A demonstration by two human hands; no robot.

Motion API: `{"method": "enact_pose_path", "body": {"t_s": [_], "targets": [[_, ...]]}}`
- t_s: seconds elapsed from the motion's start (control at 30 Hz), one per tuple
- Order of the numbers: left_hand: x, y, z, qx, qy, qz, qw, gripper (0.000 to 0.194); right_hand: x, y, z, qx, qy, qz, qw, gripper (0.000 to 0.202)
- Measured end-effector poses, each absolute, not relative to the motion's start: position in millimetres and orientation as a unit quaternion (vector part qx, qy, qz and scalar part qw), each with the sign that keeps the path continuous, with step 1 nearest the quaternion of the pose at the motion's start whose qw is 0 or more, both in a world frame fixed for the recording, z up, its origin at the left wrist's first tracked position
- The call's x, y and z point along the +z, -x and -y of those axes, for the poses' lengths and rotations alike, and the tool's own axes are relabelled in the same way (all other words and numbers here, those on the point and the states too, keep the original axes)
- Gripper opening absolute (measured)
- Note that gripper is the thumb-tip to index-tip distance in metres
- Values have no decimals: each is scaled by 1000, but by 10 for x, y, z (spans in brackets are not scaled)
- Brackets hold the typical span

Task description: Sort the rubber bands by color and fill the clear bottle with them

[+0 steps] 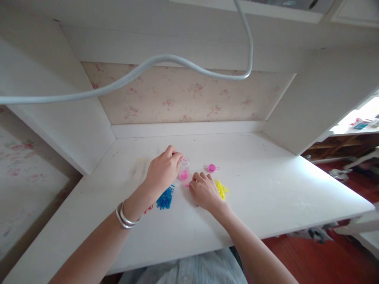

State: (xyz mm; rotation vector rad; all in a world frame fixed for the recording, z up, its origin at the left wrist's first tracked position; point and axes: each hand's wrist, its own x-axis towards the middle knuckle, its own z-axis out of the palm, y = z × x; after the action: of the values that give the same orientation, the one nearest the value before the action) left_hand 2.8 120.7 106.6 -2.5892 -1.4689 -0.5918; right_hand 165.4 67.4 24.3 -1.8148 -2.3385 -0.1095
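My left hand (164,169) is closed, its fingertips pinched at the upper edge of a small clear container (184,165). A pink mass (184,175) shows in the container's lower part. What exactly the left fingers grip is too small to make out. Low on the table, my right hand (205,191) has its fingers curled, with a small pink piece (186,185) at the thumb and fingertip. Beneath my left wrist lies a pile of small blue pieces (165,198), with a few red ones (149,209) partly hidden by the forearm. Yellow pieces (221,189) are heaped beside my right hand.
A round pink item with a small loop (212,168) lies beyond my right hand. The white table (266,189) meets panels at the left, back and right. A white cable (166,59) hangs across the upper view. A tiny yellow piece (139,159) lies at left.
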Motion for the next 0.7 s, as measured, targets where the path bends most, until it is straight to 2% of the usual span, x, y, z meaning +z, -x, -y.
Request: {"method": "enact_pose_path", "body": {"t_s": [0.27, 0.5, 0.6, 0.7], "targets": [[1052, -127, -1309, -143, 867, 472, 65, 28, 266, -1663, -601, -20, 601, 792, 109, 30], [1019, -61, -1179, -202, 844, 495, 43, 31, 274, -1715, -519, 5, 604, 785, 139, 27], [899, 20, -1004, -234, 845, 481, 8, 33, 264, -1733, -493, 21, 604, 779, 164, 28], [676, 105, -843, -222, 863, 448, -71, 30, 265, -1739, -471, 51, 604, 770, 198, 26]]}}
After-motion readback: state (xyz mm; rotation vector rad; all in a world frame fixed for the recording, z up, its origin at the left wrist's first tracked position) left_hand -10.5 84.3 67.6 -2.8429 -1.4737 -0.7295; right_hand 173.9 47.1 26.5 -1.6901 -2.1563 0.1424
